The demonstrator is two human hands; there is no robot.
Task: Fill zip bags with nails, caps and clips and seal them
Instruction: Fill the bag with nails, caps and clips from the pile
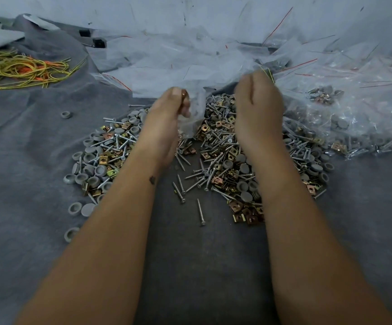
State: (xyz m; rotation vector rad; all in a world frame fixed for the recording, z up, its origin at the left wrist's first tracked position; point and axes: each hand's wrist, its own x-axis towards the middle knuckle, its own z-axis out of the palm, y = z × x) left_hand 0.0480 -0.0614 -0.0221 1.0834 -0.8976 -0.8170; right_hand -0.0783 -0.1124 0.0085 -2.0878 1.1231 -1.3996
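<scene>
No writing can be read anywhere on the grey cloth [37,141]. A small clear zip bag [193,113] hangs pinched in the curled fingers of the left hand [166,118], above a mixed heap of silver nails [200,211], round grey caps [89,158] and brassy square clips [239,205]. The right hand [257,109] is raised beside it; its fingers are hidden, so its grip cannot be told. Behind lie crumpled empty bags [166,57] with red seal strips, filled bags [345,123] at right, and yellow and orange bands [23,69] at left.
</scene>
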